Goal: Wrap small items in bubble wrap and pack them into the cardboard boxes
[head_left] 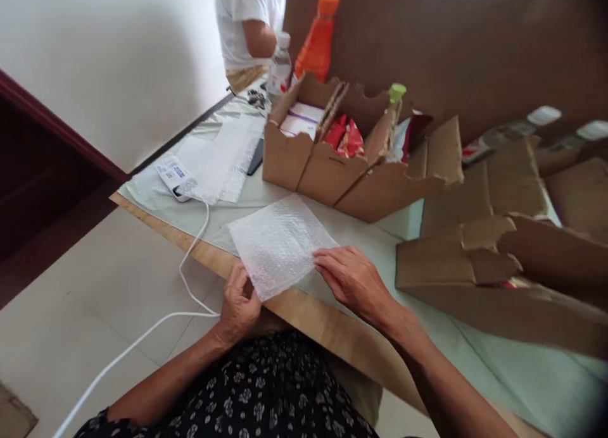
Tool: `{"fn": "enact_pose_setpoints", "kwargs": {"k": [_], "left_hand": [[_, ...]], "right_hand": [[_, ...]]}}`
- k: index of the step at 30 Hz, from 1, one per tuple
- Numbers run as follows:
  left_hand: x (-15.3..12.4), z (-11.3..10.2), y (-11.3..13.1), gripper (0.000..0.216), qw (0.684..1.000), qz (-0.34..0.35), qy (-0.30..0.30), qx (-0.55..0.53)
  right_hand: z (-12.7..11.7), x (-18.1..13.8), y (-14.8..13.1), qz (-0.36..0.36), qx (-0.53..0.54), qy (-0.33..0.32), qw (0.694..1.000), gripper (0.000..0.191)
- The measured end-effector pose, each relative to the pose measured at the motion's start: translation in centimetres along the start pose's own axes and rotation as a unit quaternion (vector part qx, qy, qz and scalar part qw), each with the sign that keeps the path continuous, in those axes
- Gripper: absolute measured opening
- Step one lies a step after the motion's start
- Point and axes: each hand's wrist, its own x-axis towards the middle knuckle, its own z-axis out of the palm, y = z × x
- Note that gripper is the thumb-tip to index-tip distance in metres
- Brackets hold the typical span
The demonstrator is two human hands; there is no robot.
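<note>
A square sheet of bubble wrap (pixel 278 243) lies flat on the table (pixel 209 226), near its wooden front edge. My left hand (pixel 239 305) pinches the sheet's near left corner, which overhangs the edge. My right hand (pixel 351 278) rests with its fingertips on the sheet's right corner, pressing it to the table. Both hands hold only the bubble wrap.
Three open cardboard boxes (pixel 327 166) with packets stand behind the sheet. Flat cardboard pieces (pixel 475 248) lie at the right. A white device (pixel 173 175) with a cable (pixel 190 267) trails off the left edge beside plastic bags (pixel 223 153). Bottles (pixel 317 39) and another person (pixel 249 26) are at the far end.
</note>
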Motion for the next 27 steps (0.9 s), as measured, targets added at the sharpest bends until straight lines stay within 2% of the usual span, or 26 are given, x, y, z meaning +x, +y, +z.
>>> {"fn": "enact_pose_setpoints", "kwargs": {"k": [3,5,7,9,12,14,15,16,18,19,21,23,25,27], "left_hand": [[-1.2,-0.8,-0.3,0.012,0.997,0.043,-0.002,0.07],[-1.5,-0.6,-0.1,0.036,0.992,0.072,-0.021,0.103],[-1.2,-0.1,0.5,0.062,0.983,0.116,-0.08,0.122],[-0.4,0.6,1.2,0.071,0.963,0.162,-0.178,0.122],[1.2,1.7,2.5,0.049,0.924,0.192,-0.323,0.068],[1.9,2.3,3.2,0.025,0.915,0.158,-0.371,-0.011],[2.1,2.5,3.5,0.017,0.916,0.126,-0.376,-0.053],[2.2,2.7,3.7,0.015,0.919,0.089,-0.373,-0.089],[2.1,3.0,3.9,0.018,0.928,0.012,-0.351,-0.122],[2.0,3.1,4.0,0.019,0.933,-0.018,-0.339,-0.119],[1.8,3.1,4.2,0.023,0.939,-0.061,-0.326,-0.097],[1.8,3.0,4.3,0.025,0.942,-0.074,-0.317,-0.081],[2.2,3.0,4.4,0.025,0.949,-0.055,-0.305,-0.063],[2.6,3.2,4.4,0.023,0.96,-0.02,-0.281,-0.011]], "right_hand": [[-1.3,-7.3,-1.3,0.066,-0.001,-0.005,0.998,0.023],[-1.8,-10.5,-2.4,0.111,0.015,-0.006,0.994,0.022],[-2.1,-12.1,-3.3,0.144,0.039,0.0,0.989,0.022],[-2.5,-12.7,-4.0,0.167,0.069,0.003,0.984,0.021],[-3.6,-12.8,-4.4,0.196,0.136,0.008,0.971,0.023],[-4.5,-13.4,-4.2,0.232,0.188,0.02,0.954,0.021],[-4.8,-13.9,-4.0,0.255,0.213,0.03,0.943,0.029],[-5.0,-14.6,-3.7,0.278,0.235,0.041,0.93,0.045],[-4.7,-16.0,-3.1,0.315,0.274,0.058,0.907,0.078],[-4.2,-16.6,-2.7,0.328,0.288,0.067,0.897,0.087],[-2.6,-17.2,-2.0,0.354,0.31,0.092,0.877,0.084],[-0.6,-16.9,-1.3,0.388,0.333,0.131,0.85,0.068],[1.2,-16.2,-0.9,0.423,0.344,0.178,0.819,0.054],[2.5,-15.3,-0.6,0.453,0.32,0.216,0.803,0.046]]}}
